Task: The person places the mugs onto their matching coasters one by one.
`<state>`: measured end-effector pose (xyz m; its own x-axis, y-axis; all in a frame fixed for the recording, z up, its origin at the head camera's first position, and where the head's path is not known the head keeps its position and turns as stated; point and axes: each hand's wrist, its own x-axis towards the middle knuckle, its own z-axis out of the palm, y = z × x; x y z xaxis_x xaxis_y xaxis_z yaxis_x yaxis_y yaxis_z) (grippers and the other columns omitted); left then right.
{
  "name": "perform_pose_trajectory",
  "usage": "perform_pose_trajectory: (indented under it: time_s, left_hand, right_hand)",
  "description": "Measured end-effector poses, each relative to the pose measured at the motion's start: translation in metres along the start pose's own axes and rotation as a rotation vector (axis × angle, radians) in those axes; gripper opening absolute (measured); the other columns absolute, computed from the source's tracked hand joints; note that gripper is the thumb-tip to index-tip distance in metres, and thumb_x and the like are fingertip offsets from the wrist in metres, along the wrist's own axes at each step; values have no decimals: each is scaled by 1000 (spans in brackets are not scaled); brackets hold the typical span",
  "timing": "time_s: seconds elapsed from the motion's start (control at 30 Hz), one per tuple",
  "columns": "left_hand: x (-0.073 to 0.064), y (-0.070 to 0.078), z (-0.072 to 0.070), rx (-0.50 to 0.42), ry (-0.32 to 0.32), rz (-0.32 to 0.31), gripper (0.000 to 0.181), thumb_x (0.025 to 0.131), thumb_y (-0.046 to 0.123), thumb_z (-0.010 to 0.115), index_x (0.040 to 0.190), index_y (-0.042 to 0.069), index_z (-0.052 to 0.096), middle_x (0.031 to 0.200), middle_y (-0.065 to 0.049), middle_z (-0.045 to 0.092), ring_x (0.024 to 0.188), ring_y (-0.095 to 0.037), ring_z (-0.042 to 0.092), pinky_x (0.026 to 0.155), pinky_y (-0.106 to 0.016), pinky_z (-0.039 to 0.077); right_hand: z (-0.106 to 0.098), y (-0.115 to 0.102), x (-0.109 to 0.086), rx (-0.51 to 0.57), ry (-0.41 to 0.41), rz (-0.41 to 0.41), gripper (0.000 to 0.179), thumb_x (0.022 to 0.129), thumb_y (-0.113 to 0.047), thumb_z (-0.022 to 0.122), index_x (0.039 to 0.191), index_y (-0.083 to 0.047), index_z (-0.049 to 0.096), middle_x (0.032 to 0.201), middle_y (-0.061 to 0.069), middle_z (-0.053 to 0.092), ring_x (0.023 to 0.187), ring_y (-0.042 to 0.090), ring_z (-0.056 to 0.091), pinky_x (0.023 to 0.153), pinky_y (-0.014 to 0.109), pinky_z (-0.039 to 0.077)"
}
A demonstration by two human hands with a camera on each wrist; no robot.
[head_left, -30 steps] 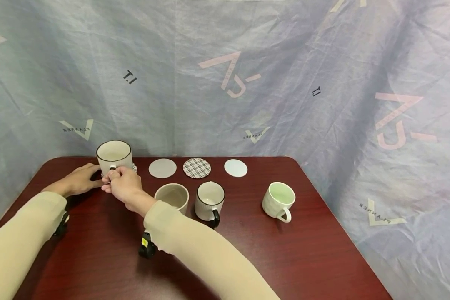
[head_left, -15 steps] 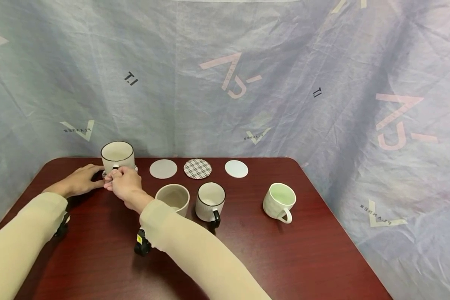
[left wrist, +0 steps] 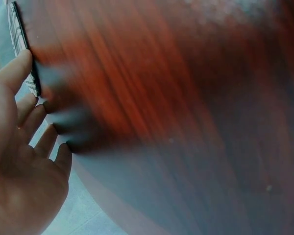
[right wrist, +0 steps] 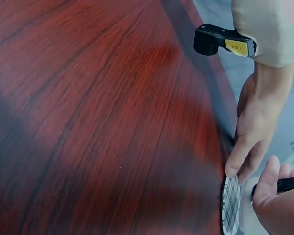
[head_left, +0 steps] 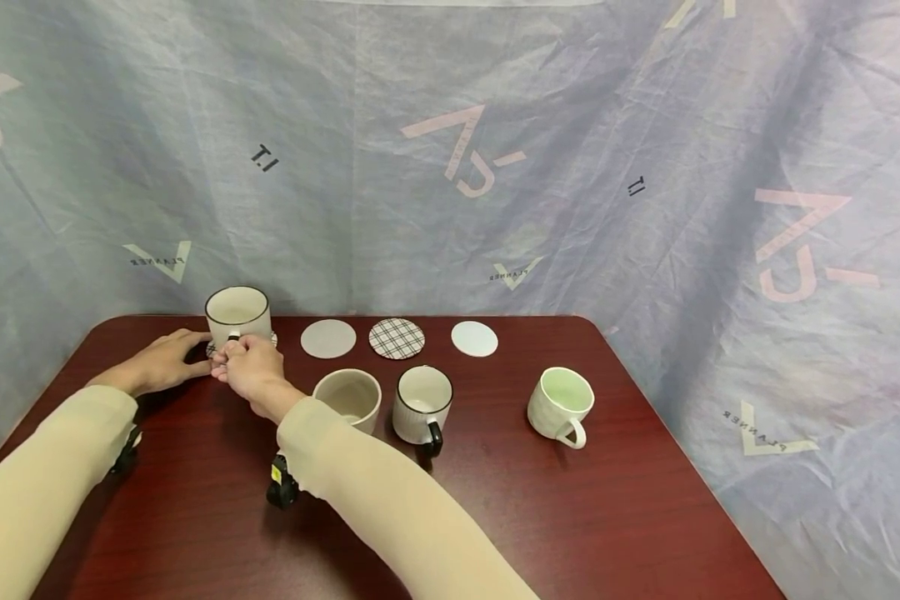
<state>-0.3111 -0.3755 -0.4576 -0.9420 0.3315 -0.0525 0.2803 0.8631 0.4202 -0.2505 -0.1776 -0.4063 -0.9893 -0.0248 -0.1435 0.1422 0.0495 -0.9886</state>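
Observation:
At the table's far left, my right hand (head_left: 253, 367) grips the black handle (right wrist: 288, 184) of a white mug (head_left: 223, 328) with a dark rim. The mug is upright over a plaid coaster (right wrist: 231, 208), whose edges show on both sides of it in the head view. Whether its base touches the coaster is hidden. My left hand (head_left: 163, 360) lies to the left, its thumb and forefinger spread and touching the coaster's edge. In the left wrist view its other fingers are loosely extended beside the tabletop.
To the right lie a grey coaster (head_left: 328, 339), a plaid coaster (head_left: 397, 338) and a white coaster (head_left: 475, 338). Nearer stand a beige cup (head_left: 347, 393), a white mug with black handle (head_left: 422, 404) and a pale green mug (head_left: 560, 404). A cloth curtain (head_left: 450, 158) hangs behind.
My right hand has brought the mug slightly right and down over the plaid coaster, settling mostly in the last half second. My left hand has hardly moved.

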Motion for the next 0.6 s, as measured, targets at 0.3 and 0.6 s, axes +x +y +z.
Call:
perform_pose_trajectory:
  time_s: [0.3,0.6]
  left_hand:
    - [0,0,-1,12,4,4,69,104,23,67,148,-23,39,141,-44,43,130,-64,40,107,-76,34]
    - [2,-6,5,-10,42,26,68,102,26,67,147,-20,43,143,-43,45,131,-63,41,107,-75,34]
  right_hand:
    - [5,1,3,16,-2,7,25,108,-7,60,84,-6,65,77,3,72,64,13,69,66,25,63]
    - [9,3,7,33,6,29,22,107,-7,60,87,-3,67,80,10,75,70,21,75,69,31,64]
